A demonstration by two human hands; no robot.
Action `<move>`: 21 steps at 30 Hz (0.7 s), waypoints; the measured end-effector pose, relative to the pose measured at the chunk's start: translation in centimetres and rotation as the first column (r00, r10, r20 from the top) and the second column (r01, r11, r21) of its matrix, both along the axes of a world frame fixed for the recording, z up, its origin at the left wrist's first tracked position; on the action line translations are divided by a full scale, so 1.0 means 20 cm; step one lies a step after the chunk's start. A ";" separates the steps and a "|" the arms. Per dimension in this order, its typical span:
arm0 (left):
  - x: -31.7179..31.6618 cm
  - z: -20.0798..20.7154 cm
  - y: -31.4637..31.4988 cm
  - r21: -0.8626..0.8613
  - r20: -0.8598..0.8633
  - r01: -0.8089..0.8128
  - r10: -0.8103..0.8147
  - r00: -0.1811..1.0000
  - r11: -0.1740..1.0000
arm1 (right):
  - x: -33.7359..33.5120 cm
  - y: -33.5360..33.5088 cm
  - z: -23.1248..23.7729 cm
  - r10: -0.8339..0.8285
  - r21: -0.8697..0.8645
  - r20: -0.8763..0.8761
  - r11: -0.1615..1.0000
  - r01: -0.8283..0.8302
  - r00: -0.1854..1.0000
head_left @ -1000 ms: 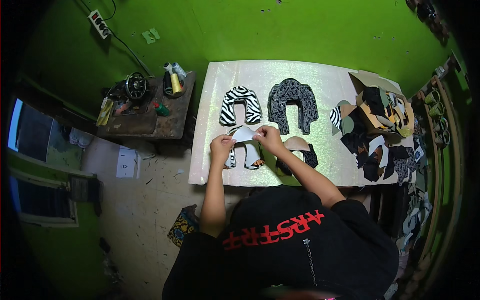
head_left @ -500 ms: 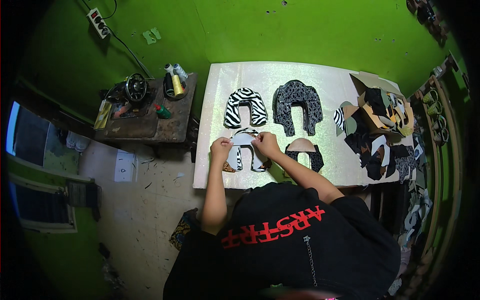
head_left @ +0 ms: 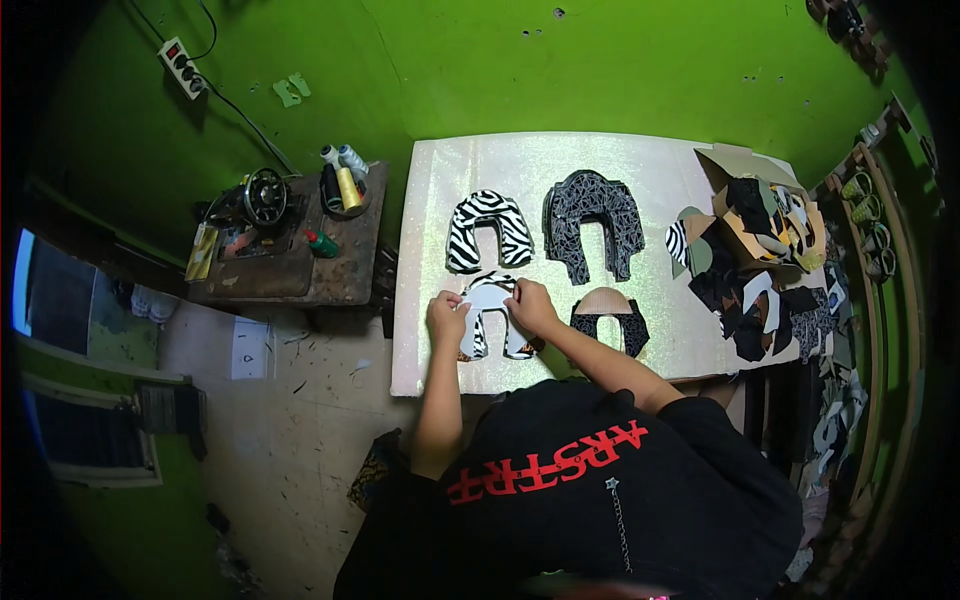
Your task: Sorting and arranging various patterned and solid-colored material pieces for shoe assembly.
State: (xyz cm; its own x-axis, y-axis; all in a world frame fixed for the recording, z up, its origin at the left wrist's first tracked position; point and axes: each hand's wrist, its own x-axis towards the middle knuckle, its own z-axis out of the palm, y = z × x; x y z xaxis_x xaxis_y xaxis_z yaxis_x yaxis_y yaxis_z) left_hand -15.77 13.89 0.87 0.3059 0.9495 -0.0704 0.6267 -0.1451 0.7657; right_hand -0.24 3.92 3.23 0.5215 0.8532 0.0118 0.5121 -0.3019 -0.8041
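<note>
Over a zebra-print U-shaped piece [head_left: 478, 345] at the front left of the table lies a white U-shaped piece [head_left: 489, 294]. My left hand [head_left: 447, 314] pinches the white piece's left edge, fingers closed. On the opposite edge, my right hand [head_left: 531, 306] pinches it too. Brown patterned material peeks out beneath, near the lower ends. Just beyond sits a stack of zebra-print U-shaped pieces [head_left: 489, 205]. To its right is a stack of black-and-grey patterned U-shaped pieces [head_left: 592, 202]. A dark patterned piece with a tan top [head_left: 606, 301] lies right of my right hand.
An open cardboard box [head_left: 797, 237] of material scraps stands at the table's right, with dark offcuts [head_left: 745, 312] heaped before it. Left of the table is a sewing machine [head_left: 265, 197] on a wooden stand, with thread cones [head_left: 347, 187] and a green bottle [head_left: 321, 243]. A green wall rises behind.
The white piece now lies more fully over the zebra-print piece's arch, both hands still pinching its edges. The whole view has shifted slightly, so the table appears lower.
</note>
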 end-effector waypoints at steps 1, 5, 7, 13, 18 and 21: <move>0.02 0.03 -0.03 0.094 -0.027 0.031 -0.028 0.999 0.995 | 0.01 -0.01 -0.01 0.002 0.001 0.003 1.000 -0.002 1.000; 0.05 0.06 -0.09 0.169 -0.005 0.035 -0.035 0.999 0.985 | -0.02 -0.03 -0.01 -0.007 0.021 0.007 1.000 0.007 1.000; 0.07 0.09 -0.12 0.141 -0.037 0.064 -0.059 0.998 0.988 | -0.01 -0.04 -0.03 -0.003 0.050 0.005 0.999 0.003 1.000; 0.16 0.11 -0.19 0.275 0.101 -0.130 0.105 0.989 0.953 | 0.11 -0.23 0.03 0.128 0.202 -0.370 0.978 -0.055 0.920; 0.45 0.23 -0.32 0.339 0.308 -0.114 0.004 0.951 0.934 | 0.27 -0.45 0.03 -0.010 0.266 -0.426 0.954 0.135 0.905; 0.67 0.27 -0.42 0.440 0.285 -0.031 -0.107 0.953 0.897 | 0.42 -0.59 0.03 -0.062 0.292 -0.476 0.930 0.224 0.877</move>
